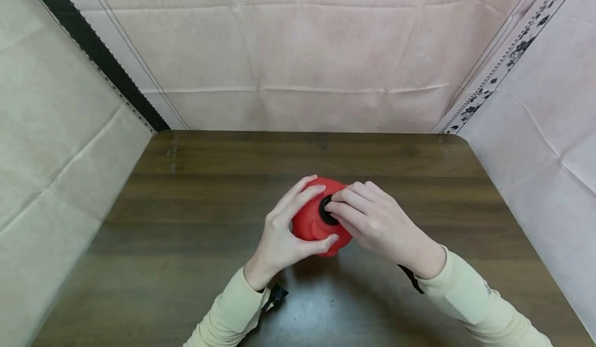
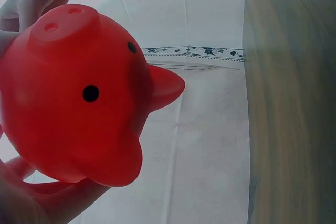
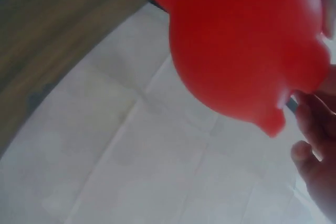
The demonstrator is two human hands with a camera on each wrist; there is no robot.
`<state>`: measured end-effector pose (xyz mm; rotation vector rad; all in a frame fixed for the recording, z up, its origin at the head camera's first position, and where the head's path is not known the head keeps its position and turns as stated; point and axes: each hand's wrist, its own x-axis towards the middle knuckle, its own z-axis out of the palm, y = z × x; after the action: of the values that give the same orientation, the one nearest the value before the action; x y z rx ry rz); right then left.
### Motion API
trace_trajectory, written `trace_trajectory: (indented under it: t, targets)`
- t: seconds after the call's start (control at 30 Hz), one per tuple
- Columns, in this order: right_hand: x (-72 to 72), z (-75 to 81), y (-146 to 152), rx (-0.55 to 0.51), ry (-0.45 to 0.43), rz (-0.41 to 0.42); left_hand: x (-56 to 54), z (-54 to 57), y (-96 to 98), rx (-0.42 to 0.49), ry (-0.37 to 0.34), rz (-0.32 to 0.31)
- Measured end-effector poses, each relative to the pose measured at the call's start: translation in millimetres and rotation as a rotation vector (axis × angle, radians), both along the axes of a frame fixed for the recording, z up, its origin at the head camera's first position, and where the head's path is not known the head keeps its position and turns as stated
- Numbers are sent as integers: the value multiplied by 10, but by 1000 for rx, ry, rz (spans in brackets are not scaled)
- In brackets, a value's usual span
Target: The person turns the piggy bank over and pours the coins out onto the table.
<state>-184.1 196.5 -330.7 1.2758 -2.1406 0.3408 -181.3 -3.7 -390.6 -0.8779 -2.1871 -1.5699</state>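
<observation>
A red piggy bank (image 1: 306,220) is held above the table, its underside with a round black plug (image 1: 324,214) turned up in the head view. My left hand (image 1: 286,228) grips it from the left, fingers spread over the far side and thumb along the near side. My right hand (image 1: 372,220) reaches in from the right and pinches at the black plug; its fingertips partly cover the plug. The left wrist view shows the pig's face (image 2: 89,114), with snout, black eyes and ears. Only the smooth red body (image 3: 241,45) shows in the right wrist view, with the plug hidden.
Below the hands lies a dark brown wooden table (image 1: 209,264) with a glossy patch near its front. Pale creased cloth (image 1: 302,52) hangs behind it and along both sides. A black strip (image 1: 107,57) runs down the left corner, a floral strip (image 1: 517,52) down the right.
</observation>
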Motion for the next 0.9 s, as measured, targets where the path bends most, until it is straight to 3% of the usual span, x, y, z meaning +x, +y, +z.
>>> trace_trajectory:
  t: [0.27,0.47,0.73,0.9]
  targets:
    - [-74,19,20,17,-24,87,-28,-12,-4,-7,-77,-69]
    - [-99,26,52,48,-72,71,-50,-29,-18,8,-111,-86]
    - [-100,1,13,121,107,-18,-65,-41,-14,-36,-173,-65]
    - [-88,-40,-3,114,163,-67,-61,-35,4,-67,-191,-38]
